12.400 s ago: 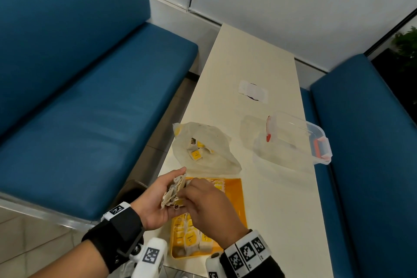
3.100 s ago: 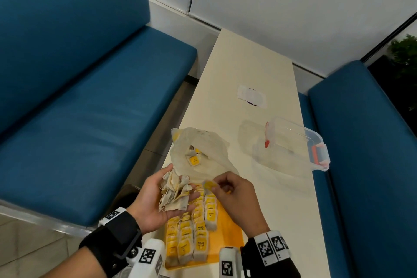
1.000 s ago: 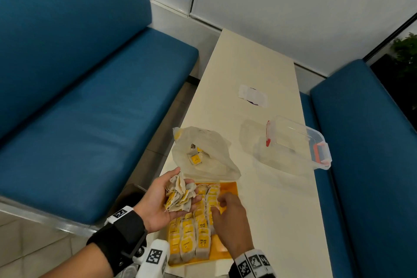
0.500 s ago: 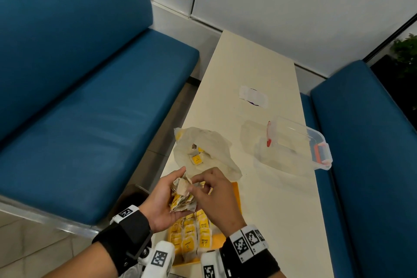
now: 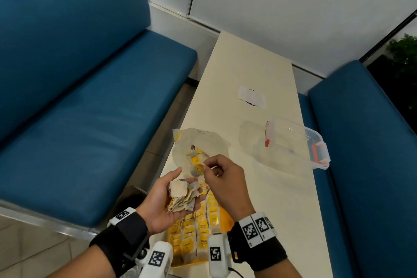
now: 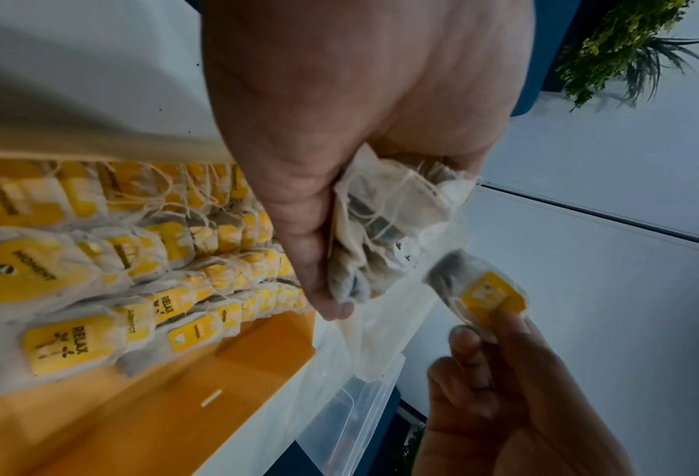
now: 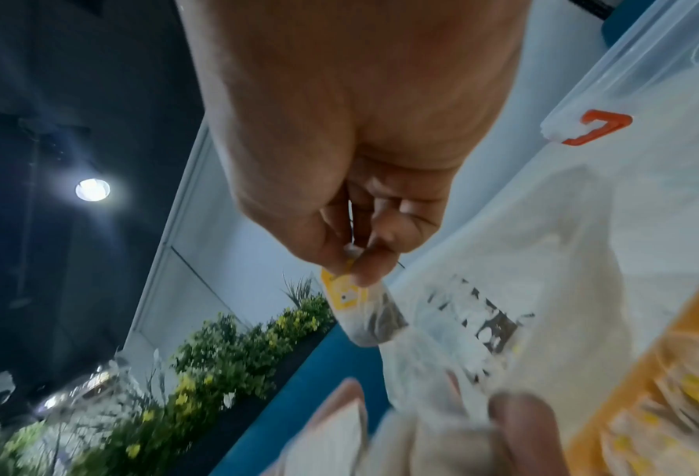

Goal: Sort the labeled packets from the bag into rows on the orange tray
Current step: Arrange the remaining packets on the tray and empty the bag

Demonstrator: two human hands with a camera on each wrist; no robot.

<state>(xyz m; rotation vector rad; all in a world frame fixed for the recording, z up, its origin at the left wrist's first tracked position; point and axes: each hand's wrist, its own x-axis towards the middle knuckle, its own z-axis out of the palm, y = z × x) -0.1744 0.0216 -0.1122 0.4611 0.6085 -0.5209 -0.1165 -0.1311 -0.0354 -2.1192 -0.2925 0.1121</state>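
Observation:
My left hand (image 5: pixel 161 197) is palm up above the orange tray (image 5: pixel 223 218) and cups a bunch of tea-bag packets (image 5: pixel 181 195), thumb and fingers curled round them (image 6: pixel 384 232). Just above and to the right, my right hand (image 5: pixel 222 178) pinches one yellow-labelled packet (image 6: pixel 476 291) by its top edge, and it dangles clear of the bunch (image 7: pixel 364 310). Several packets (image 6: pixel 136 257) lie on the tray in overlapping rows, labels up. The translucent bag (image 5: pixel 203 142) lies behind the tray with a few packets (image 5: pixel 195 160) inside.
A clear plastic box with red clips (image 5: pixel 297 142) stands to the right on the cream table (image 5: pixel 270 205). A white paper scrap (image 5: pixel 251 97) lies farther back. Blue benches (image 5: pixel 90 108) run along both sides of the narrow table.
My right hand left the tray, reached into the bunch in my left palm, and has now lifted away with a single packet pinched. The left hand stayed in place.

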